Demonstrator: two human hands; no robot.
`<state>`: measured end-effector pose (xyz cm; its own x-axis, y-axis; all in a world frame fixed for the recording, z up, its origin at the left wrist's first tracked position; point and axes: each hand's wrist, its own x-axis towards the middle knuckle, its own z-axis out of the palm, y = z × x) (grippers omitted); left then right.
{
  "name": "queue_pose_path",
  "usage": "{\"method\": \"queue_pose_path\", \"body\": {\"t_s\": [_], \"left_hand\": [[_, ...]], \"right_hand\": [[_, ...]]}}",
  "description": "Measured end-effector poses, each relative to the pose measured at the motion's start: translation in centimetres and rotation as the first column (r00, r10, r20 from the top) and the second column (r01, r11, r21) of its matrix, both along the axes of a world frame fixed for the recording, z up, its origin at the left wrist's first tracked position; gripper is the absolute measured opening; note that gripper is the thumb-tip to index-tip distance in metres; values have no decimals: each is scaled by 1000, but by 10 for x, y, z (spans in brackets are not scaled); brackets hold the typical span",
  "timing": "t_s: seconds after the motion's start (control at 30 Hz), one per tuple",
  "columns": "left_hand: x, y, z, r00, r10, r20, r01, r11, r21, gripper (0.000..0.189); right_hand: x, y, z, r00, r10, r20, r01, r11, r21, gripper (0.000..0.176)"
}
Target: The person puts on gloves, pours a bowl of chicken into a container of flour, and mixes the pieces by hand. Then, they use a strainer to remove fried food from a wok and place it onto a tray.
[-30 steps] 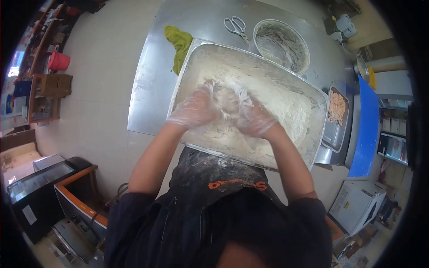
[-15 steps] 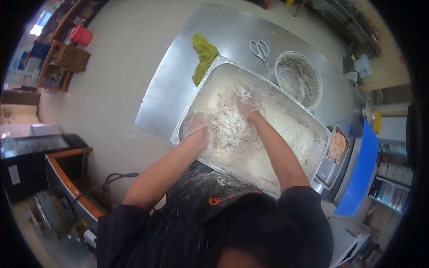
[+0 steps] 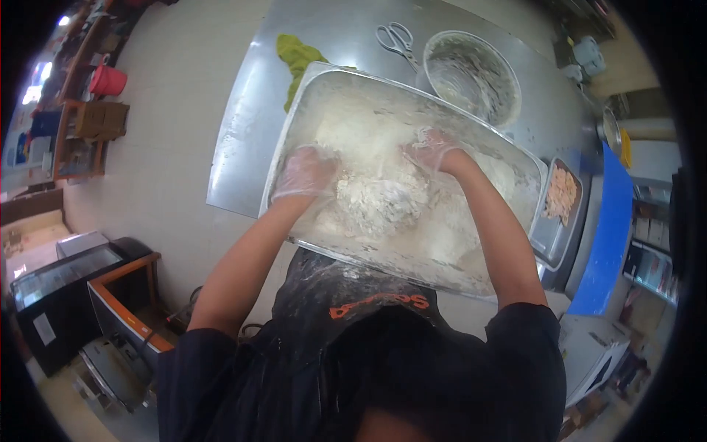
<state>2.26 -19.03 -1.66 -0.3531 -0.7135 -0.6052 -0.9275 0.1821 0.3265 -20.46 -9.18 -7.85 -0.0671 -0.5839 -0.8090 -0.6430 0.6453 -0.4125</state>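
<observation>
A large rectangular metal pan (image 3: 541,166) holds loose white flour (image 3: 361,132) and a heap of flour-coated pieces (image 3: 379,202). My left hand (image 3: 309,171), in a clear plastic glove, is inside the pan at the left of the heap. Its fingertips are blurred and partly lost in the flour. My right hand (image 3: 434,149), gloved the same way, is beyond the heap to the right. Its fingers are curled and coated white, and what they hold, if anything, I cannot make out. Flour haze hangs over the heap.
Behind the pan on the steel table (image 3: 247,140) lie a green cloth (image 3: 294,59) and scissors (image 3: 396,38), beside a smeared round tub (image 3: 471,77). A small tray (image 3: 549,247) with pale pinkish pieces (image 3: 562,195) stands at the right, near a blue panel (image 3: 605,228).
Both hands have drawn apart from the heap, the left to the left and the right to the right. The heap looks whiter and more rounded. The camera view has shifted.
</observation>
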Motion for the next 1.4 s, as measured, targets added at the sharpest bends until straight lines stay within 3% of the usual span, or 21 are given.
{"method": "queue_pose_path", "body": {"t_s": [0.03,0.1,0.13,0.2,0.27,0.3,0.4,0.43,0.47,0.5,0.53,0.6,0.67,0.73,0.83,0.93,1.03,1.13,1.23,1.33,1.4], "left_hand": [[-5,-5,-20,874,-443,199,434,896,92,37],[10,-8,-134,773,-609,177,602,792,98,36],[14,-11,-167,712,-681,168,676,731,98,36],[4,20,-90,901,-344,-264,416,858,301,36],[-8,29,-63,872,-204,-446,406,810,423,36],[-12,27,-65,835,-286,-470,491,773,402,36],[-16,14,-77,687,-501,-527,710,617,339,36],[-21,13,-76,628,-559,-541,769,555,318,36],[-18,3,-73,623,-628,-466,773,585,244,35],[-16,-11,-61,617,-687,-384,778,607,163,34],[-13,-19,-52,575,-746,-336,794,608,7,33],[-4,-32,-39,487,-845,-221,764,534,-361,31],[-12,-21,-4,649,-741,-171,643,655,-396,36],[-37,11,55,944,-324,-56,320,945,-71,45],[-27,10,54,933,-195,-304,172,980,-99,53],[-25,-1,53,840,-254,-479,279,960,-19,44],[-30,-4,78,865,-420,-276,389,907,-161,52],[-27,-17,66,859,-412,-302,387,911,-142,59],[-26,-16,67,870,-394,-297,384,918,-96,58],[-22,-17,86,777,-244,-581,486,818,307,55],[-32,-36,55,890,-310,-334,357,930,88,52]], "right_hand": [[0,6,4,993,-61,-99,74,989,130,63],[16,34,-34,989,-57,-137,58,998,2,64],[25,46,-50,986,-53,-157,43,997,-63,65],[35,70,-52,878,-391,274,401,916,21,65],[42,86,-48,704,-508,497,535,839,101,69],[48,86,-41,702,-476,529,512,854,90,72],[63,84,-15,673,-344,654,583,791,-183,72],[64,82,-1,749,-326,576,560,777,-288,70],[65,81,13,816,-319,482,524,760,-385,67],[62,71,32,911,-333,244,410,803,-433,64],[59,64,48,946,-323,-13,284,848,-447,61],[59,58,71,926,-368,-87,286,831,-476,52],[62,60,76,918,-378,-117,245,775,-582,48],[67,64,74,930,-348,-119,150,654,-741,48],[72,65,105,905,-304,-297,109,841,-530,44],[81,68,128,853,-365,-373,113,827,-551,39],[84,76,127,747,-272,-607,-94,860,-501,32],[71,81,112,800,-334,-499,-162,679,-716,34],[83,74,138,798,-351,-489,39,841,-539,39],[77,75,140,949,-315,27,228,621,-750,40],[63,81,139,939,-339,54,275,649,-709,47]]}}
